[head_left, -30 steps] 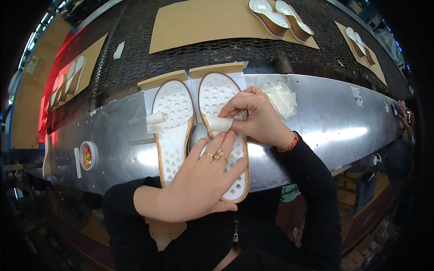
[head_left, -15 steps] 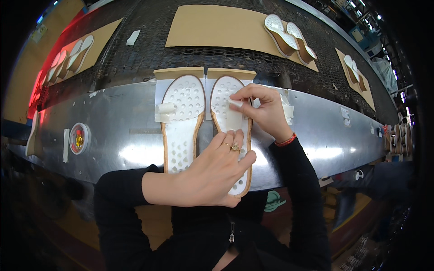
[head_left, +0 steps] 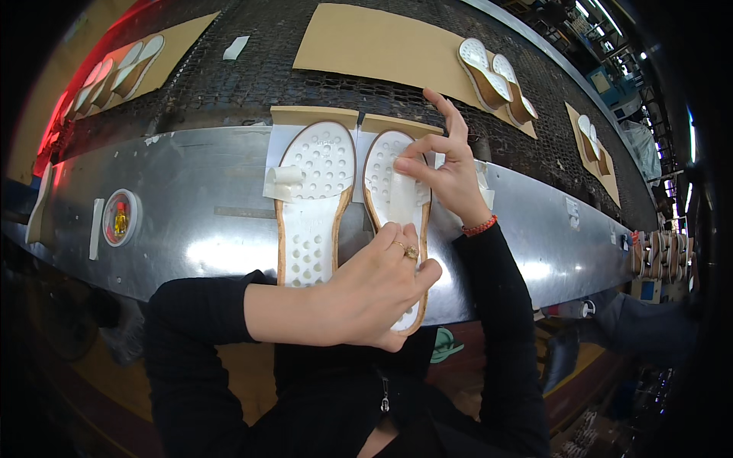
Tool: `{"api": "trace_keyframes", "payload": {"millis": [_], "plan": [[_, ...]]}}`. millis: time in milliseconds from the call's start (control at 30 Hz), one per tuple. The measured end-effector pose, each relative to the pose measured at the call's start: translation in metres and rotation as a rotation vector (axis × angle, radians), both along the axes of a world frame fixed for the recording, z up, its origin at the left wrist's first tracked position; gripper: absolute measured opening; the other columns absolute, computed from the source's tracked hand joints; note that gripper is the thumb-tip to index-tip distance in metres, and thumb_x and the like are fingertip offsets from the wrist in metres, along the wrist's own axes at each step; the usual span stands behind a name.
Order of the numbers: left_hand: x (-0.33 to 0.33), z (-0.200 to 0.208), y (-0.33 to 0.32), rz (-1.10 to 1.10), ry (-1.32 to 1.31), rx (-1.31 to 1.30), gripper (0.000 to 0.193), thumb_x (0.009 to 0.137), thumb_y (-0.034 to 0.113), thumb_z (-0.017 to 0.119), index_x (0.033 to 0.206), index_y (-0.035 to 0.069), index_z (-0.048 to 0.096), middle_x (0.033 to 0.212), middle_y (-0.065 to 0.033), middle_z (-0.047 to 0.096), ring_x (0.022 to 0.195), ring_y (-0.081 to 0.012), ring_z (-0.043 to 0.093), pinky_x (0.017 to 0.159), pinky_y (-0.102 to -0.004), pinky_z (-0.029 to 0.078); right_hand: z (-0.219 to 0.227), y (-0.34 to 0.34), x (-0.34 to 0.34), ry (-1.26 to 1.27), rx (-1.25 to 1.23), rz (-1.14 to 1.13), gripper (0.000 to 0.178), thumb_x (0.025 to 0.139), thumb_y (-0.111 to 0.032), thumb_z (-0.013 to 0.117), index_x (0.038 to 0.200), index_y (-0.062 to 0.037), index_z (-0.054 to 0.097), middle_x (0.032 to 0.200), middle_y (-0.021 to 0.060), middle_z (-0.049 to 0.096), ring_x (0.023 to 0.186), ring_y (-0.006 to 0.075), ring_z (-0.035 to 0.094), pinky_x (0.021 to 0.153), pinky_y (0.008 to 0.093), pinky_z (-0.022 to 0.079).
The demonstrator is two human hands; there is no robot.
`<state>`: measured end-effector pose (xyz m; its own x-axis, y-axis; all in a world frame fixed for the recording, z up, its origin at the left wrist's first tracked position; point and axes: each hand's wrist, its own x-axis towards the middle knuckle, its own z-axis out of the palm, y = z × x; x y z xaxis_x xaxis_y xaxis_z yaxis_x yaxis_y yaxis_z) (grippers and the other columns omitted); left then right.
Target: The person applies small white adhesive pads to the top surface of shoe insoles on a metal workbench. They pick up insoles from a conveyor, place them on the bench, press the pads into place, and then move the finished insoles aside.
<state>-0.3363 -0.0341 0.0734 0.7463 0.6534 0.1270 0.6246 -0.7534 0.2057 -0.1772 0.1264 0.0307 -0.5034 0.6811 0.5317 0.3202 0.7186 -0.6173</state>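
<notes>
Two shoe soles, white and dimpled inside with tan rims, lie side by side at the metal bench's near edge. Across the right sole [head_left: 378, 172] runs a pale strip of tape [head_left: 401, 200], lengthwise. At its upper end my right hand [head_left: 447, 164] pinches it between thumb and forefinger, the other fingers raised. My left hand [head_left: 366, 286] is closed at the strip's lower end, its fingertips pressed together there; it covers part of the sole's heel half. On the left sole [head_left: 313, 164], a curled piece of tape [head_left: 284, 179] sticks to the outer edge.
Behind the metal bench [head_left: 191, 183] lies a dark mesh belt [head_left: 252, 84]. It carries cardboard sheets [head_left: 374, 46] with more soles [head_left: 489, 76]. A round tub [head_left: 122, 217] with small coloured items stands at left, beside a white strip [head_left: 96, 229]. Stacked soles [head_left: 663, 256] are far right.
My right hand has moved slightly down along the tape strip, its outer fingers now lifted and spread. The strip lies flatter on the sole. My left hand stays at the lower end.
</notes>
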Motion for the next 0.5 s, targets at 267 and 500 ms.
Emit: {"api": "trace_keyframes", "payload": {"millis": [267,500], "plan": [[0.001,-0.001,0.003,-0.017,-0.002,0.039,0.075,0.056,0.051,0.081,0.102,-0.001,0.053,0.111,-0.0414,0.062,0.102,-0.0391,0.065,0.098,-0.0382,0.037,-0.017,0.002,-0.005,-0.026,-0.018,-0.060,0.016,0.066,-0.031,0.089,0.075,-0.0222,0.078,0.159,0.0111,0.033,0.148,0.0417,0.014,0.115,0.0551,0.008],[0.000,0.000,0.000,-0.008,0.020,-0.045,0.076,0.061,0.048,0.079,0.112,-0.002,0.052,0.123,-0.0450,0.053,0.109,-0.0462,0.059,0.104,-0.0436,0.037,-0.024,-0.002,-0.010,0.059,0.031,-0.121,0.053,0.064,-0.034,0.091,0.105,-0.0132,0.067,0.154,0.0223,0.029,0.147,0.0419,0.016,0.113,0.0537,0.015]]}}
